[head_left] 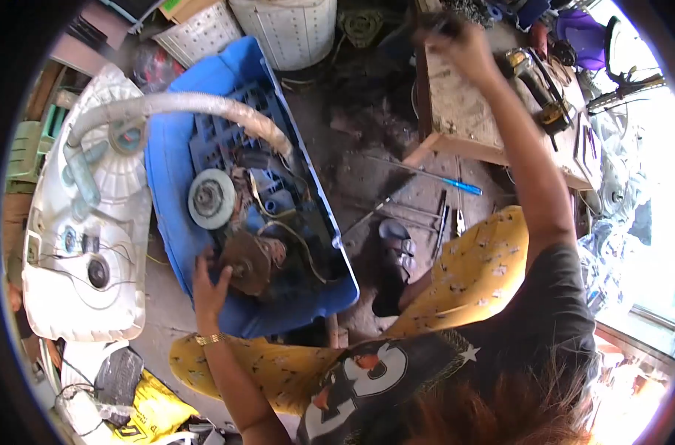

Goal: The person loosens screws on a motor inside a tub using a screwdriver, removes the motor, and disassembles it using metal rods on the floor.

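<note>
The left hand (210, 291) is spread, thumb and fingers apart, at the near-left edge of a rusty brown part (247, 265); the thumb lies right against or just beside that part, and which of the two I cannot tell; a gold-coloured bracelet (209, 339) circles the wrist; the rusty part sits inside a blue plastic housing (167, 159), toward its end nearest the person, with a pale round wheel (210, 199) just beyond it and loose wires alongside.

The right hand (463, 52) is raised over the far end of a wooden bench (463, 111), well apart from the housing; it is blurred, with something dark at the fingers, and I cannot tell whether it pinches it; on the bench, near the forearm, lies a yellow-and-black tool (552, 111).

Farther out, a ribbed hose (196, 104) arches from a white plastic panel (93, 308), left of the housing, across to the housing's interior; on the floor between housing and bench lie a blue-handled screwdriver (462, 185), other slim tools and a pair of pliers (460, 222); a dark sandal (396, 248) shows near them; a perforated white tub (289, 30) stands beyond the housing; a yellow bag (159, 411) lies below the panel.
</note>
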`<state>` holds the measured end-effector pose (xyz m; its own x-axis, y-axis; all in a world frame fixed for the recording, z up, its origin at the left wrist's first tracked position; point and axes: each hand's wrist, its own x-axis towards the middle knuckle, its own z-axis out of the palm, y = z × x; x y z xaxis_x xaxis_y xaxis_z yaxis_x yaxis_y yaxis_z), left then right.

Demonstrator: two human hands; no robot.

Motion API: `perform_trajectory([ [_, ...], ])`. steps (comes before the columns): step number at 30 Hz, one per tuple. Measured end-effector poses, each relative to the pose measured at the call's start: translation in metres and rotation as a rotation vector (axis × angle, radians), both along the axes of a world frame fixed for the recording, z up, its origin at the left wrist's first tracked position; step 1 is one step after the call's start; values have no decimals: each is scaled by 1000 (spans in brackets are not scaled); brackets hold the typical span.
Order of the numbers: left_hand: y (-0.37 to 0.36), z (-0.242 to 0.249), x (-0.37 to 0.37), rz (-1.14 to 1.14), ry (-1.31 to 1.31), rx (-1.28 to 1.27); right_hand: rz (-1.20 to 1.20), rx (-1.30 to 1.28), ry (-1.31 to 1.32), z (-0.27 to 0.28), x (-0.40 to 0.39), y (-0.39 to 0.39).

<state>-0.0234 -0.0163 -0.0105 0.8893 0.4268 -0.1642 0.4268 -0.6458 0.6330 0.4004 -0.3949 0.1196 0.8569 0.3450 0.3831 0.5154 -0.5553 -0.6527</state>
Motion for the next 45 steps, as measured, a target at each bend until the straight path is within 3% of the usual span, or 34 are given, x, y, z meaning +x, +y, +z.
perform_trajectory([
  [2,-5,10,-11,58,-25,-57,-8,225,-28,2,60,-44],
  [4,-1,11,-21,77,-51,-42,-317,-104,-136,7,94,-77],
  [6,1,12,-27,118,-42,-39,-621,-485,-78,-27,159,-119],
  [8,1,10,-29,124,-34,-43,-653,-520,18,-54,156,-126],
  [10,3,4,-28,120,-47,-43,-623,-377,29,-59,148,-130],
  [11,5,-1,-28,113,-61,-38,-690,-381,-134,-66,147,-126],
  [13,9,-3,-32,132,-64,-41,-566,-364,-142,-73,167,-140],
  [15,12,-3,-31,167,-56,-69,-395,-192,-524,-48,117,-132],
  [16,17,-5,-34,192,-56,-55,-375,-93,-498,-32,61,-111],
  [17,20,-7,-36,218,-58,-44,-275,-60,-282,-26,24,-111],
  [18,22,-10,-40,244,-59,-34,-193,-35,-146,-37,-4,-122],
  [19,25,-13,-42,264,-37,-47,-84,186,13,-59,-38,-130],
  [20,27,-17,-43,283,-16,-58,-130,84,112,-84,-65,-149],
  [21,29,-20,-46,302,5,-70,-139,208,254,-103,-99,-147],
  [22,30,-23,-48,297,21,-65,-18,23,82,-119,-118,-148],
  [23,31,-27,-49,290,35,-60,-178,226,157,-137,-133,-147],
  [24,29,-26,-51,284,51,-56,-181,183,125,-136,-143,-137],
  [29,28,-14,-66,333,6,-82,-64,646,493,-161,-153,-89],
  [31,26,-14,-69,358,-34,-92,-22,710,577,-167,-169,-71],
  [35,20,-7,-78,375,-47,-77,4,553,678,-183,-199,-54],
  [42,17,-11,-82,358,8,-41,4,51,715,-213,-210,-58],
  [45,23,-24,-84,244,23,131,9,-211,706,-228,-208,-62],
])
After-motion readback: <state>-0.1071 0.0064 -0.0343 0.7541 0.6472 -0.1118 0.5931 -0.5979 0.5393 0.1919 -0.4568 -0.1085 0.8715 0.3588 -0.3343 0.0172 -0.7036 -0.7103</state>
